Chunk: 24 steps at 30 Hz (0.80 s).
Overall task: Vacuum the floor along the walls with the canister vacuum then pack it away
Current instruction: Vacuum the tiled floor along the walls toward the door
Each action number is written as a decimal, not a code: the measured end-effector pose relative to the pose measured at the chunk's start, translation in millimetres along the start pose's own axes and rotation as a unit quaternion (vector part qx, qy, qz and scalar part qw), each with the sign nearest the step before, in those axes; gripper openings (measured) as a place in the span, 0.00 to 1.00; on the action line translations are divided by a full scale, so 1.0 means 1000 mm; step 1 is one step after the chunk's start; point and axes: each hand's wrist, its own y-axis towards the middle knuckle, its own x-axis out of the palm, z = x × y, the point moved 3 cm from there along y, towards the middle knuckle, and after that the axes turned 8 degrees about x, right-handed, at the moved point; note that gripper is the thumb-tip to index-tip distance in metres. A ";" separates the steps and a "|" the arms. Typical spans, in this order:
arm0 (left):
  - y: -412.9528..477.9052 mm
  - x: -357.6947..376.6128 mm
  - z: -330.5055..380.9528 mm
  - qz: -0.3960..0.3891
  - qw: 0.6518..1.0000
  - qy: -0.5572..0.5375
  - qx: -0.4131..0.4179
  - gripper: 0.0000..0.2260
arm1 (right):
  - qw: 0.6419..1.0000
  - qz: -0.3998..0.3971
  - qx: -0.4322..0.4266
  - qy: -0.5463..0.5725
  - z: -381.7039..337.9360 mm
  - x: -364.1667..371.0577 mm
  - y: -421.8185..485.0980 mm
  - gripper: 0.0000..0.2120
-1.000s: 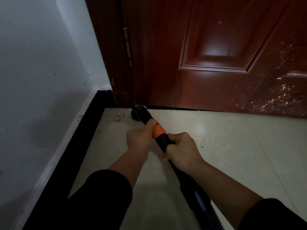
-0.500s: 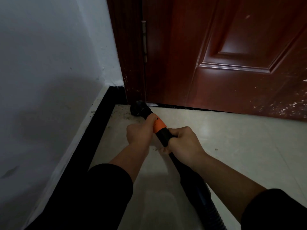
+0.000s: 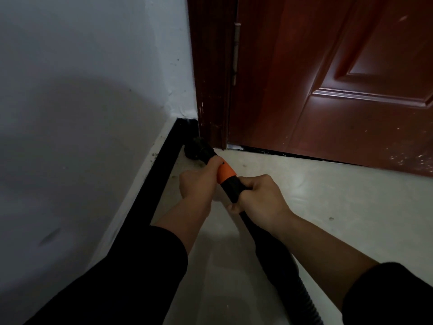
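Observation:
A black vacuum nozzle (image 3: 198,150) is pushed into the floor corner where the black skirting board (image 3: 161,170) meets the door frame. Behind it the tube carries an orange collar (image 3: 225,172), then a black handle section. My left hand (image 3: 199,184) grips the tube just ahead of the orange collar. My right hand (image 3: 260,198) grips the black section right behind the collar. The ribbed black hose (image 3: 302,299) runs back toward the bottom edge between my arms. The canister itself is out of view.
A white wall (image 3: 82,113) rises on the left. A dark red door (image 3: 328,78) in its frame (image 3: 210,78) stands shut ahead. Pale floor tiles (image 3: 328,195) spread to the right, with dust specks by the skirting.
The nozzle has slid left along the door's bottom edge into the corner by the skirting. Both hands kept their grip and moved with it; my view has shifted left.

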 end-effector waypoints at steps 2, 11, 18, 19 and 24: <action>0.002 -0.002 0.001 -0.002 1.000 0.007 0.002 0.11 | 1.000 -0.003 0.001 -0.001 -0.001 0.001 0.001 0.12; 0.002 -0.007 0.002 0.027 1.000 -0.006 -0.012 0.13 | 1.000 -0.018 0.000 -0.019 -0.009 0.000 0.004 0.16; -0.015 -0.009 -0.003 0.033 0.999 -0.020 -0.018 0.13 | 0.998 -0.041 -0.005 -0.041 -0.007 -0.010 -0.007 0.16; -0.019 -0.010 -0.004 0.036 0.999 -0.020 -0.019 0.12 | 0.998 -0.047 -0.006 -0.044 -0.007 -0.011 -0.009 0.16; -0.038 -0.015 -0.012 0.051 0.998 -0.032 -0.031 0.16 | 0.995 -0.062 -0.014 -0.071 -0.001 -0.014 -0.021 0.17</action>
